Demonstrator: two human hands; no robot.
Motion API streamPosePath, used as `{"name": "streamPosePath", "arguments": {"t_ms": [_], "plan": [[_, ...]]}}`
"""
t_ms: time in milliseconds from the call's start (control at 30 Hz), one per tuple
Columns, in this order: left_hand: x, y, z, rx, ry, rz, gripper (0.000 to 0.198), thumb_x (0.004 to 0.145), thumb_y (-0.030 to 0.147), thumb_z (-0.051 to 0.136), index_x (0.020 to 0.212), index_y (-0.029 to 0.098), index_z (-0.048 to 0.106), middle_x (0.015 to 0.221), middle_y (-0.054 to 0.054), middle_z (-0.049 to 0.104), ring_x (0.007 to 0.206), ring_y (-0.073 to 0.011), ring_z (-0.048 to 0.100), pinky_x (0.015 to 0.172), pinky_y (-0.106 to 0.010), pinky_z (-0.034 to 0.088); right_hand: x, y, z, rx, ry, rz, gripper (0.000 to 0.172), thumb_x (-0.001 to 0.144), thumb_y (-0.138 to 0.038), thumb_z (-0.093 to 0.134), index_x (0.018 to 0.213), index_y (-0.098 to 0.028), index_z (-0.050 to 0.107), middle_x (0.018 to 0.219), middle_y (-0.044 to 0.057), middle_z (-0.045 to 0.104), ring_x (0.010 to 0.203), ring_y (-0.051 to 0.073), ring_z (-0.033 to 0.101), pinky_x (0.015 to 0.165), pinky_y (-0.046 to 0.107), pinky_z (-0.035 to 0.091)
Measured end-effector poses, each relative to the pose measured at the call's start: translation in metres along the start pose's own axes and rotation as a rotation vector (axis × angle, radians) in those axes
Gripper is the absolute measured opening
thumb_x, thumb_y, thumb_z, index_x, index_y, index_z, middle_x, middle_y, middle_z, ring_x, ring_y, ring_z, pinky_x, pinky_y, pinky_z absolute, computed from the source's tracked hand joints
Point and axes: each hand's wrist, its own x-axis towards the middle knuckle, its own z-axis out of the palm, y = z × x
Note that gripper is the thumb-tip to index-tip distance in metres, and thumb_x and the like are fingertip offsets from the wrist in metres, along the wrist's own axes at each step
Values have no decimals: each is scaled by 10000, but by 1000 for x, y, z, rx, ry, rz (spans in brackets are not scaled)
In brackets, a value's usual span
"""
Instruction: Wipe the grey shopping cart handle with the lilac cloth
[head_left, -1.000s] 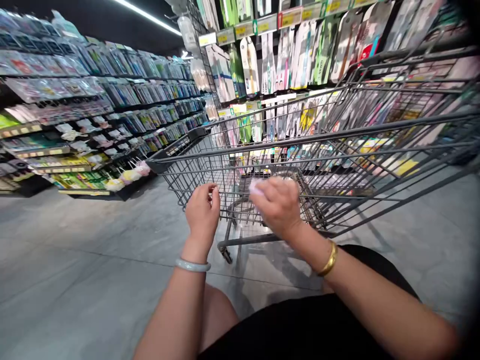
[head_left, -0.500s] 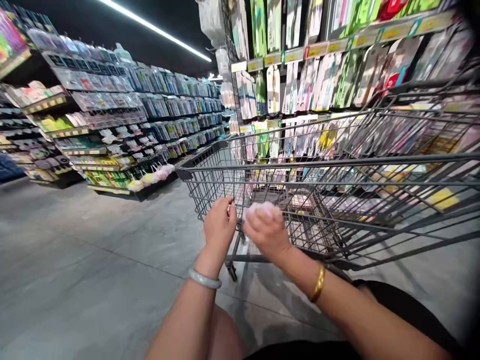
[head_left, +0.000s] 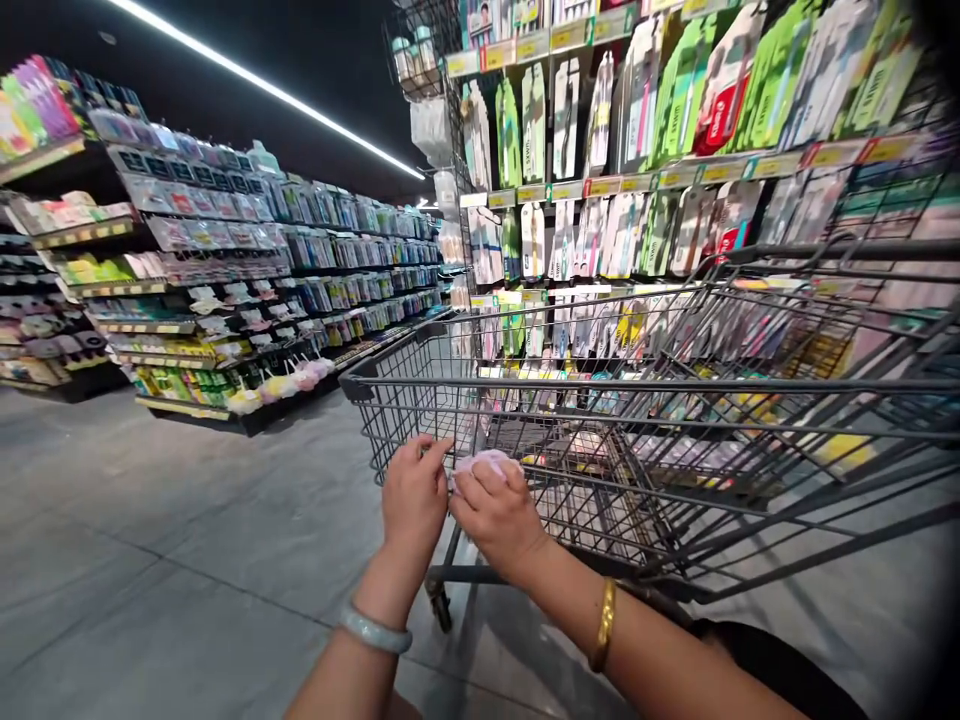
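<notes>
pink item (head_left: 486, 462) mostly hidden, cart (head_left: 600, 383) cropped right

Retail shop, self-service store aisle. Wire shopping cart (head_left: 675, 383) near centre. Long shelf racks (head_left: 225, 260) on the left run far back, packed with small packaged goods. Right: carded packs on pegs (head_left: 675, 100), with yellow price-tag strips (head_left: 585, 187) along the shelf edges. Ceiling strip light (head_left: 262, 85), grey tiled floor (head_left: 150, 560).
</notes>
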Motion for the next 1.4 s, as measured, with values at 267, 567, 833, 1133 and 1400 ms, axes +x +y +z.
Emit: {"name": "streamPosePath", "arguments": {"t_ms": [267, 567, 833, 1133, 1400], "plan": [[1, -2, -3, 43, 180, -5, 424, 851, 75, 480, 1223, 216, 628, 1221, -82, 652, 1175, -238, 576, 1063, -417, 449, 41, 25, -17, 6, 92, 86, 136, 968, -278, 548, 999, -288, 680, 1209, -9, 699, 1173, 220, 509, 1006, 446, 286], [-1, -13, -6, 149, 84, -105, 484, 808, 38, 496, 1176, 283, 692, 1186, -84, 637, 1123, -265, 574, 974, -425, 457, -3, -6, 16, 140, -193, -313, 130, 932, -294, 602, 824, -227, 630, 882, 3, 671, 965, 194, 539, 920, 405, 337], [-1, -28, -1, 177, -45, -167, 495, 806, 35, 511, 1078, 373, 749, 1165, -23, 677, 1093, -255, 560, 932, -426, 407, 16, -1, 40, 168, -205, -172, 166, 975, -226, 500, 975, -236, 666, 1132, 46, 676, 1147, 223, 520, 1025, 483, 319], [-3, -28, -4, 166, -37, -149, 558, 778, 15, 517, 1118, 397, 739, 1222, -14, 673, 1104, -259, 563, 935, -441, 395, 17, 4, 25, 161, -173, -256, 193, 980, -213, 504, 905, -243, 679, 1065, 12, 689, 1092, 182, 526, 961, 437, 338], [-6, -9, -4, 105, 71, -156, 510, 798, 50, 513, 1210, 296, 684, 1204, -82, 623, 1130, -274, 562, 961, -438, 431, -23, 24, -4, 71, -166, -320, 114, 950, -274, 587, 867, -247, 661, 1109, -1, 702, 1136, 202, 503, 958, 417, 282]]}}
